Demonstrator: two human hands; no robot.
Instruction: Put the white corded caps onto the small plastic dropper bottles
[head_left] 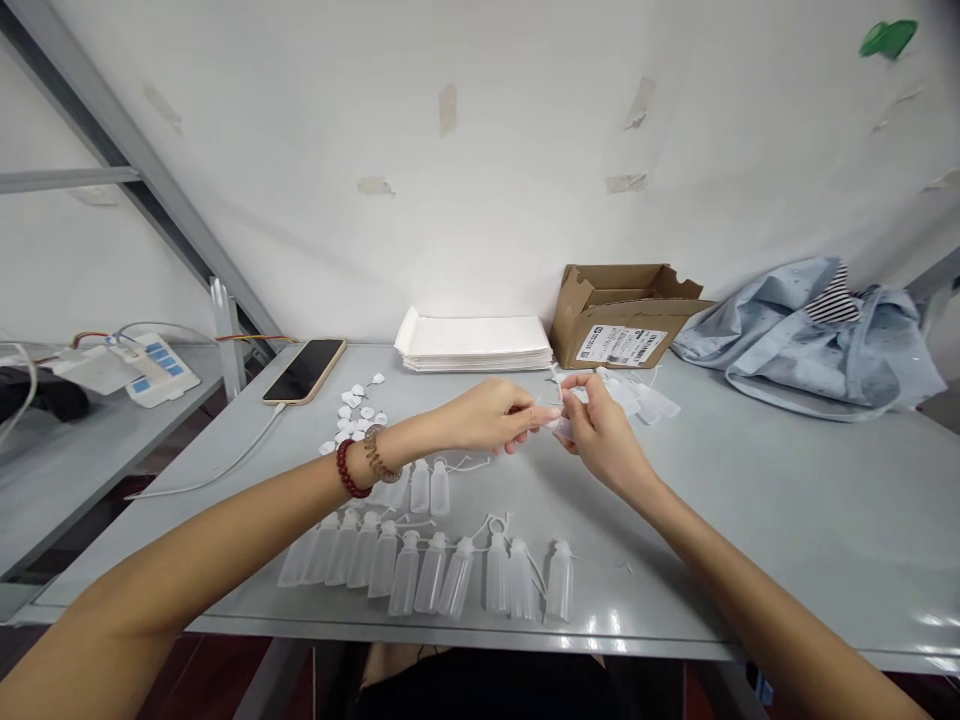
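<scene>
My left hand [486, 415] and my right hand [600, 432] meet above the middle of the grey table [787, 500], both pinched on one small clear plastic bottle [559, 418] held between their fingertips. The left wrist wears a red bead bracelet and a brown coil band. A row of several small clear squeeze bottles [431, 572] with tethered caps lies near the front edge, below my hands. A few more bottles [427, 486] lie just behind my left wrist. Loose white caps [356, 410] are scattered left of my left hand.
A phone [304, 370] on a charging cable lies at the back left. A stack of white padded envelopes [476, 346] and an open cardboard box [622, 315] stand against the wall. Blue clothing [810, 340] is heaped at the right. A lower side table holds a power strip [154, 368].
</scene>
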